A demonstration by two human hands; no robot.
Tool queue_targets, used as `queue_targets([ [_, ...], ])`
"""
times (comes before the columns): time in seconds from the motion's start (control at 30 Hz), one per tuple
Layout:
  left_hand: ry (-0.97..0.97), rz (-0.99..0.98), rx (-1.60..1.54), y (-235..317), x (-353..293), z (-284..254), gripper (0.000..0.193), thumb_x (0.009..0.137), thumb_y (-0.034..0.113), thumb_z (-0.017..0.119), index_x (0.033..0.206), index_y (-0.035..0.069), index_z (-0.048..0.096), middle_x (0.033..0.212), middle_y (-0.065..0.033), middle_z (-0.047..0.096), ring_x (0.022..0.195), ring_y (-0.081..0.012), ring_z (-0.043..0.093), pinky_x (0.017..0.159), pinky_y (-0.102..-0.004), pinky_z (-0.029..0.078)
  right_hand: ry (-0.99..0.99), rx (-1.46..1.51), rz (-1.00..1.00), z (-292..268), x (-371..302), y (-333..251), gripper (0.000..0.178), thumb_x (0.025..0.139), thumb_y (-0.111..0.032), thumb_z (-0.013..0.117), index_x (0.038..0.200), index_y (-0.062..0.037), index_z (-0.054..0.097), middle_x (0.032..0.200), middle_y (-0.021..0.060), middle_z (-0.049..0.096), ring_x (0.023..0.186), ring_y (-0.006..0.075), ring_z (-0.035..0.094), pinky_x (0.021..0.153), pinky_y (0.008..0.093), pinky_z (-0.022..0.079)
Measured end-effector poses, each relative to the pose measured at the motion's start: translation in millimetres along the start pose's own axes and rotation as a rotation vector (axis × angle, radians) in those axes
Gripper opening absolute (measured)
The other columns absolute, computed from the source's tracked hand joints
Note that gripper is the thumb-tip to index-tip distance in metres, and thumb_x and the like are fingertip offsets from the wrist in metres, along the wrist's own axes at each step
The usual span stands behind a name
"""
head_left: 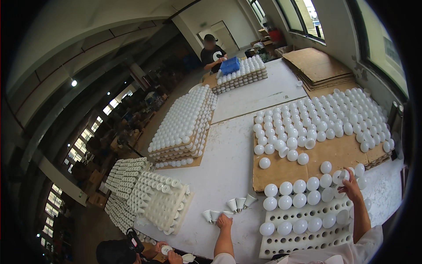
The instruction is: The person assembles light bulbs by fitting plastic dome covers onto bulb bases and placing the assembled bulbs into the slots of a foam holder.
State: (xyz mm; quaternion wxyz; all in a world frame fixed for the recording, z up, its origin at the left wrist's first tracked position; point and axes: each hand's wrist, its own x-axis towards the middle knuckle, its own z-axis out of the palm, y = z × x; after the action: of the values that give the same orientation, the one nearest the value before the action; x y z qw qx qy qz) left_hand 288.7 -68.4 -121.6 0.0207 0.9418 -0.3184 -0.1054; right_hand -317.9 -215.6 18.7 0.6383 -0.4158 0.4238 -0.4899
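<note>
My left hand [224, 221] is down on the white table, its fingers closed around a white cone-shaped bulb housing [227, 214]. More such housings [240, 203] stand and lean in a small cluster just beyond it. Over to the right, my right hand [350, 188] grips a white dome-shaped bulb cover [344, 175] above the rows. Below it lies a pale tray with holes [285, 244], bearing rows of round white bulb tops [300, 226]. The fingertips of my left hand are partly hidden.
Cardboard [281, 173] at right carries many loose white covers [316, 119]. Stacked layers of bulbs [180, 119] and trays of housings [162, 202] stand left. A co-worker's hands [169, 254] hold a white disc at lower left. Another person [213, 55] stands behind a blue crate [230, 66].
</note>
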Motion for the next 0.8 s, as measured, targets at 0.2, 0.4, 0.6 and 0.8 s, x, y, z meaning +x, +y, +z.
queue_targets([
  [0.2,0.055,-0.046,-0.295,3,-23,15,0.058,0.064,0.039,0.08,0.104,0.001,0.063,0.104,-0.0198,0.067,0.098,-0.0358,0.064,0.087,-0.0422,0.051,-0.099,-0.134,-0.009,64,-75,1,0.071,0.067,-0.004,0.065,0.133,-0.0082,0.04,0.111,0.0122,0.052,0.091,0.0224,0.06,0.07,0.0375,0.059],
  [0.4,-0.412,0.006,-1.71,2,-122,-12,0.029,0.085,0.015,0.065,0.11,0.0,0.058,0.096,-0.0078,0.063,0.081,-0.0182,0.063,0.064,-0.0324,0.053,-0.279,-0.454,-0.291,132,-83,-19,0.088,0.063,-0.011,0.075,0.14,-0.0129,0.033,0.121,0.0085,0.054,0.113,0.0227,0.051,0.101,0.0362,0.04],
  [0.6,-1.149,0.389,-2.042,73,-249,-84,0.066,0.084,0.031,0.064,0.133,-0.006,0.039,0.118,-0.027,0.058,0.089,-0.0305,0.064,0.07,-0.0395,0.054,-0.513,0.197,-0.066,175,-98,9,0.084,0.068,-0.024,0.081,0.138,-0.0152,0.034,0.122,0.0122,0.053,0.095,0.0189,0.059,0.073,0.0318,0.052],
  [0.8,-1.204,0.648,-1.848,91,-293,-109,0.063,0.083,0.029,0.067,0.128,-0.009,0.044,0.114,-0.029,0.06,0.075,-0.0202,0.065,0.05,-0.0268,0.047,-0.588,0.301,0.006,185,-135,17,0.086,0.07,-0.03,0.082,0.138,-0.0141,0.031,0.12,0.0137,0.054,0.097,0.0199,0.059,0.069,0.0303,0.052],
])
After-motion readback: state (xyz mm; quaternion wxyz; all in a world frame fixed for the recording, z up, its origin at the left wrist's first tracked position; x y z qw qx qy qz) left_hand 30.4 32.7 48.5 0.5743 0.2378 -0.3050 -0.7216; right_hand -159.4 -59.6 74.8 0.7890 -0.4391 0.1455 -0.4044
